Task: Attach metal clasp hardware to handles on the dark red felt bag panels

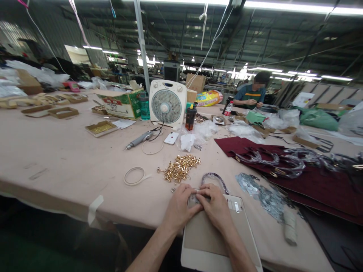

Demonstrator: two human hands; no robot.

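A beige bag panel [205,238] with pale borders lies at the table's front edge. A dark, plastic-wrapped handle [222,181] arches from its top edge, and a small metal plate [236,207] sits at its upper right. My left hand [180,204] and my right hand [214,204] meet over the panel's top edge. Thumbs and fingers are pinched together close to each other. Whatever small part lies between the fingertips is hidden. Just beyond my hands is a heap of gold metal fittings [181,168].
An electric screwdriver [138,140], a white phone [171,138] and a box fan [167,104] stand or lie farther back. Thin metal plates [263,194] are heaped at right, beside dark red panels [312,189] with wrapped handles. A co-worker [251,94] sits across the table.
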